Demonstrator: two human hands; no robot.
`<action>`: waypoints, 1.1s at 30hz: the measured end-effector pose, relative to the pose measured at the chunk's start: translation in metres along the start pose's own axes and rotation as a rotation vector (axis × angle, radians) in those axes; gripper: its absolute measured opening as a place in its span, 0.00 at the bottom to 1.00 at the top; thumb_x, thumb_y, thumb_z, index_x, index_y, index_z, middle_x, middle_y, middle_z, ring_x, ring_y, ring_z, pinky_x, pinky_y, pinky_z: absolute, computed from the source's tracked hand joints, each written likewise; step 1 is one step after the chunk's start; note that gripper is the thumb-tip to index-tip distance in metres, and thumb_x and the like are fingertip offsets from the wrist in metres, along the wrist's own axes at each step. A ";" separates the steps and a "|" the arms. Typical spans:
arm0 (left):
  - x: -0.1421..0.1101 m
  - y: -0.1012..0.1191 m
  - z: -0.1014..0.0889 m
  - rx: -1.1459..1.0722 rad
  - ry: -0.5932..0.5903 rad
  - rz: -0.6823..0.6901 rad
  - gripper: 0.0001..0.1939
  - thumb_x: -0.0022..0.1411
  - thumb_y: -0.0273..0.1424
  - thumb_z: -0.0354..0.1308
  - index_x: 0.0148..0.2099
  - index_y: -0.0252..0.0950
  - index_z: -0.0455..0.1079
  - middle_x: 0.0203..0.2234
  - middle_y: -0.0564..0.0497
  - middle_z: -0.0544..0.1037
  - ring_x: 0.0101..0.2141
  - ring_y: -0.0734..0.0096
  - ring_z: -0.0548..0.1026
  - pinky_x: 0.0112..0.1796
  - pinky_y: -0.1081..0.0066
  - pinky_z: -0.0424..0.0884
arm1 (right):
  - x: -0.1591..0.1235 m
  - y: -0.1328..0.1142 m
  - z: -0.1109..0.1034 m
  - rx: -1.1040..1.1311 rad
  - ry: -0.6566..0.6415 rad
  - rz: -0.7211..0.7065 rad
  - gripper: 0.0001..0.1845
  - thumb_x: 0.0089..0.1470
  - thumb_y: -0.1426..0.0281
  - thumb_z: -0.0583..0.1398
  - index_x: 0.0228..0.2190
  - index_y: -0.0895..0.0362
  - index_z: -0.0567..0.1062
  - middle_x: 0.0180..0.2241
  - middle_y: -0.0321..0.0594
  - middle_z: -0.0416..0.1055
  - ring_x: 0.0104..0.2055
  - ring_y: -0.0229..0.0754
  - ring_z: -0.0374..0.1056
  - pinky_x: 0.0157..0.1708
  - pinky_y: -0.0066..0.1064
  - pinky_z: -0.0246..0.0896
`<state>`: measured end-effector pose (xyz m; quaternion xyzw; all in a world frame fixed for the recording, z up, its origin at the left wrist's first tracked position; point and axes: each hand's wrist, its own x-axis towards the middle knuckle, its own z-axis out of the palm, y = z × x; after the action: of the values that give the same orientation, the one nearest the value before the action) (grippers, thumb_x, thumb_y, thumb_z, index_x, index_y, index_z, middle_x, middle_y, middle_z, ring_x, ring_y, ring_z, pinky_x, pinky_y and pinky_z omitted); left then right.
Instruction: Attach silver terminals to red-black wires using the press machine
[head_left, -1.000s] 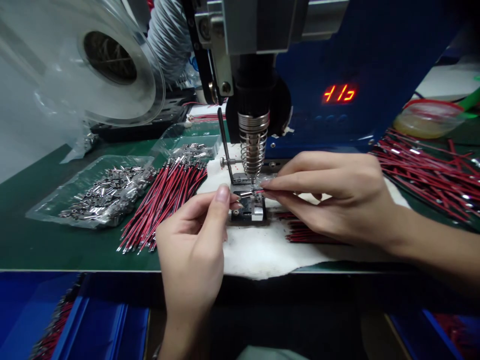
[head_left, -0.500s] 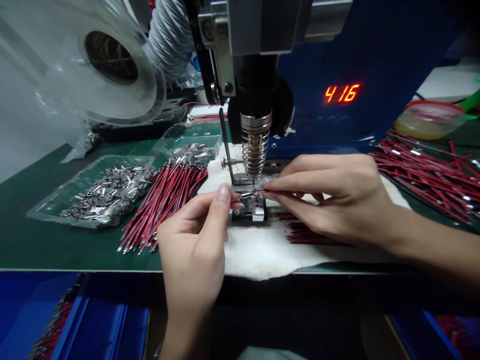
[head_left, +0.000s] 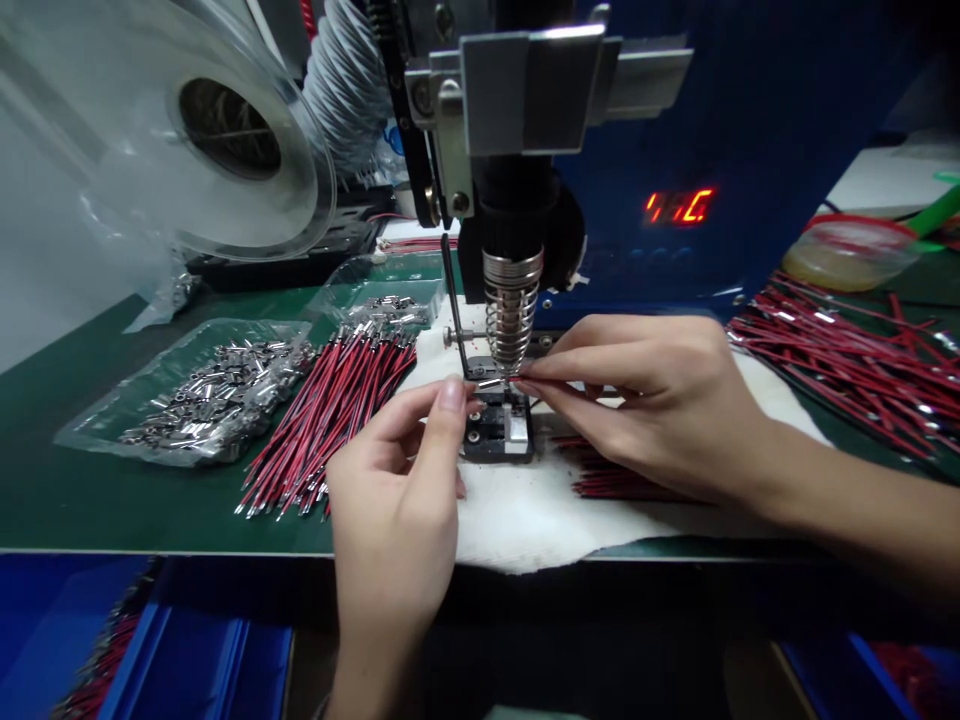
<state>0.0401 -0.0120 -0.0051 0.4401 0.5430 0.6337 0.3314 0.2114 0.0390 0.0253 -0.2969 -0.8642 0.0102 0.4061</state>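
My left hand (head_left: 405, 480) pinches a small metal barrel connector (head_left: 491, 383) between thumb and forefinger, just left of the machine's tip. From the other side, the fingertips of my right hand (head_left: 637, 385) pinch a red wire (head_left: 529, 381), its end at the connector. Directly above is the nozzle of a soldering machine, wrapped in a spring (head_left: 513, 300). The tip comes down to where wire and connector meet; whether it touches them I cannot tell. Below them sits a small black fixture (head_left: 487, 440) with a metal block. My right fingers partly hide the wire.
Left of my hands lie a bundle of red-and-black wires (head_left: 322, 420) and a clear tray (head_left: 97, 425) of metal connectors. More wires (head_left: 862, 360) are piled at right, and others (head_left: 622, 475) lie on the white cloth (head_left: 517, 530). A clear reel (head_left: 307, 190) stands at back left.
Both hands have moved slightly back over the fixture, bringing connector and wire under the tip. The machine's upper bracket sits lower. The red display has changed from 416 to partly lit digits.
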 end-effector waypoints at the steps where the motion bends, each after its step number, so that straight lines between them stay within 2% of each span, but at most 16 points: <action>1: 0.000 0.000 0.000 -0.001 0.000 0.001 0.13 0.60 0.40 0.63 0.40 0.37 0.78 0.32 0.49 0.79 0.19 0.79 0.62 0.19 0.73 0.58 | 0.000 0.000 0.000 0.002 0.008 -0.001 0.08 0.58 0.74 0.62 0.34 0.54 0.83 0.31 0.39 0.79 0.31 0.40 0.74 0.28 0.30 0.66; 13: -0.001 0.007 0.004 -0.039 0.034 -0.035 0.10 0.59 0.38 0.64 0.37 0.36 0.79 0.32 0.49 0.79 0.19 0.79 0.62 0.18 0.72 0.57 | -0.004 -0.003 -0.001 -0.008 0.033 0.004 0.08 0.58 0.74 0.62 0.36 0.58 0.83 0.31 0.41 0.79 0.31 0.40 0.74 0.28 0.30 0.66; 33: 0.000 0.004 0.002 -0.055 0.003 0.004 0.11 0.60 0.38 0.64 0.39 0.37 0.79 0.35 0.49 0.80 0.19 0.81 0.62 0.19 0.74 0.59 | -0.002 -0.002 0.000 -0.017 0.067 -0.008 0.07 0.57 0.75 0.63 0.36 0.60 0.83 0.30 0.40 0.79 0.30 0.36 0.73 0.28 0.28 0.64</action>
<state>0.0424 -0.0116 -0.0010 0.4310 0.5248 0.6498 0.3414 0.2107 0.0362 0.0245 -0.2972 -0.8513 -0.0087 0.4322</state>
